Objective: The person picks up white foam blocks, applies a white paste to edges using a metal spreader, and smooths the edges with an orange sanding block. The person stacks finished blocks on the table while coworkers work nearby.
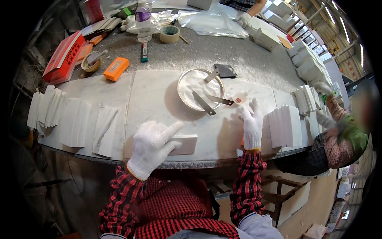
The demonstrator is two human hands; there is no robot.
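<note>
- Left hand (152, 148) rests on a white tile (184, 144) — its long axis runs sideways, poking out right of the loosely curled fingers (172, 130).
- Right hand (252, 126) lies flat on the table (155, 99), fingers spread wide, holding nothing — farther from the tile.

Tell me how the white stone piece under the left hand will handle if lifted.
The white stone piece looks like a solid rectangular block, so probably stiff and heavy for its size. Its smooth faces may slip in the gloved left hand. Its flat faces make rolling unlikely.

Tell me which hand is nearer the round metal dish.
Right. The right hand lies flat on the slab just below and right of the dish; the left hand sits farther down-left, on a small white tile.
</note>
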